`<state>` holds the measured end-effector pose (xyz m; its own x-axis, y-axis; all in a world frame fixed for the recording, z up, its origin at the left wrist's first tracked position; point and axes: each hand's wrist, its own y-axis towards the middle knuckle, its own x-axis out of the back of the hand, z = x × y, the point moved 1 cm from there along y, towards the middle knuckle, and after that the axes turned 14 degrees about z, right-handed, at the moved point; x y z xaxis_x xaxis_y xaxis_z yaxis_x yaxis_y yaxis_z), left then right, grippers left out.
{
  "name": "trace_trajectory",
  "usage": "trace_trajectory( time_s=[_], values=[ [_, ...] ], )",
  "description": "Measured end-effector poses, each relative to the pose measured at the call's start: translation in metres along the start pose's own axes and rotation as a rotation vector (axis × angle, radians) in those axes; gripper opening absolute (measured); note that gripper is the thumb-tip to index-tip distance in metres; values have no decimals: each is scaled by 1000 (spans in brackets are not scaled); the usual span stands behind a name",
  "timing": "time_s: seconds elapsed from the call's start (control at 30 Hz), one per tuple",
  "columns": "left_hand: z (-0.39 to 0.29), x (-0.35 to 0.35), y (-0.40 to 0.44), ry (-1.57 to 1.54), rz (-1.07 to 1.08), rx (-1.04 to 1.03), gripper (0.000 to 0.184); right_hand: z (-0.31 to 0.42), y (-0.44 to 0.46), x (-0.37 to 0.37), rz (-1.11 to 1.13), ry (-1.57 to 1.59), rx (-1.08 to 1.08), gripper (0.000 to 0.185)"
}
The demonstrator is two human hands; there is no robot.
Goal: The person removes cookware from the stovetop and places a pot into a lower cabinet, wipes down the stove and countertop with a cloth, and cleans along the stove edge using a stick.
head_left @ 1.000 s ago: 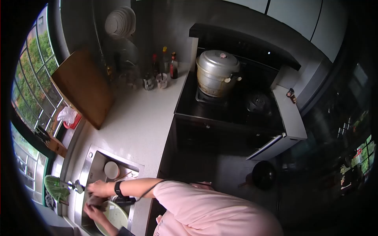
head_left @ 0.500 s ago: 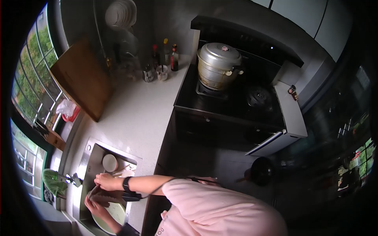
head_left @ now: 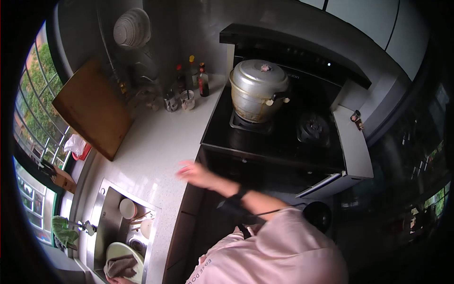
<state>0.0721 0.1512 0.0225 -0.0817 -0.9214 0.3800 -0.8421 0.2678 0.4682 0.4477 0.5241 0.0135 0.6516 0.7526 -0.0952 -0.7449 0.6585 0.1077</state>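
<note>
My right hand (head_left: 196, 174) is over the counter's front edge, slightly blurred, with its fingers stretched out and nothing in them. A dark band is on that wrist. At the bottom edge of the view, a small part of my left hand (head_left: 119, 280) is at a brown cloth (head_left: 120, 266), gripping it. The bunched cloth lies over a pale green basin (head_left: 124, 247) in the steel sink (head_left: 107, 213). A white bowl (head_left: 128, 208) sits farther back in the sink, with chopsticks and another pale dish (head_left: 147, 228) beside it.
A lidded metal pot (head_left: 257, 92) stands on the black stove (head_left: 283, 142). A wooden board (head_left: 94, 109) leans by the window. Several bottles (head_left: 203, 80) and a glass jar (head_left: 187, 100) stand at the counter's back. A faucet (head_left: 87, 227) with a green cloth (head_left: 64, 232) is left of the sink.
My right hand has let go of the cloth and swung out of the sink toward the stove side. My left hand and the cloth have moved lower, over the basin. The view has shifted slightly.
</note>
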Motion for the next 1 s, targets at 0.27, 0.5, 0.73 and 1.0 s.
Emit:
trace_trajectory(
  time_s=[0.27,0.5,0.73,1.0],
  values=[
    [-70,-24,-63,169,-9,-27,28,122,-178,275,-832,222,-57,93],
    [-55,-76,-74,-419,107,221,31,140,-159,348,-838,614,-107,127],
    [-17,-68,-81,-520,253,158,35,142,-138,367,-813,556,-232,95],
    [-21,-55,-83,-528,282,142,33,141,-128,373,-898,623,-128,41]
  ],
)
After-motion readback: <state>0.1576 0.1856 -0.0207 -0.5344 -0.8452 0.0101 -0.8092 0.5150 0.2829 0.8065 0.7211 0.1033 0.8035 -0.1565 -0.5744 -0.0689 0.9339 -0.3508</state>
